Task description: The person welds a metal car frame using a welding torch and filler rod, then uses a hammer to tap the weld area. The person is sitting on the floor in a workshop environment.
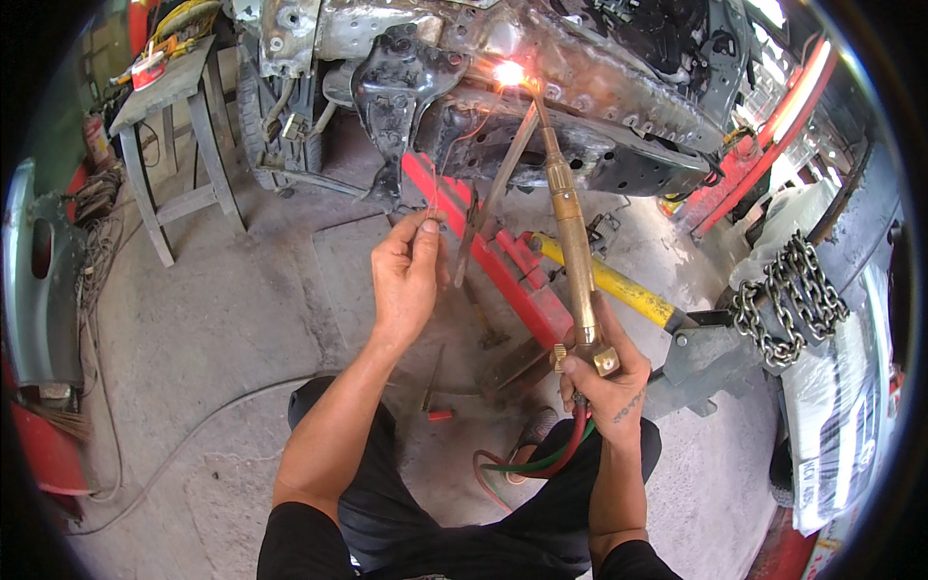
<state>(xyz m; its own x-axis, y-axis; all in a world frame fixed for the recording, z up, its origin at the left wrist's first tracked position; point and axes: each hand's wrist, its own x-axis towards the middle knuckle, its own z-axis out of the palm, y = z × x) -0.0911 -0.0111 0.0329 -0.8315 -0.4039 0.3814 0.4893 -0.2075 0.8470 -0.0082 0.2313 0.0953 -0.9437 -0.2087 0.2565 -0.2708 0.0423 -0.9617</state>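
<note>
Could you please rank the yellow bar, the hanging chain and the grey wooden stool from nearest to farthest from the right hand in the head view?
From the right hand:
1. Yellow bar, just above it, slightly right.
2. Hanging chain, farther right.
3. Grey wooden stool, far upper left.

An auto body repair workshop: a stripped, rusted car body (580, 87) fills the top of the frame above a stained concrete floor (222, 319), with a heavy chain (788, 295) at right and a cluttered metal table (169, 92) upper left.
</note>
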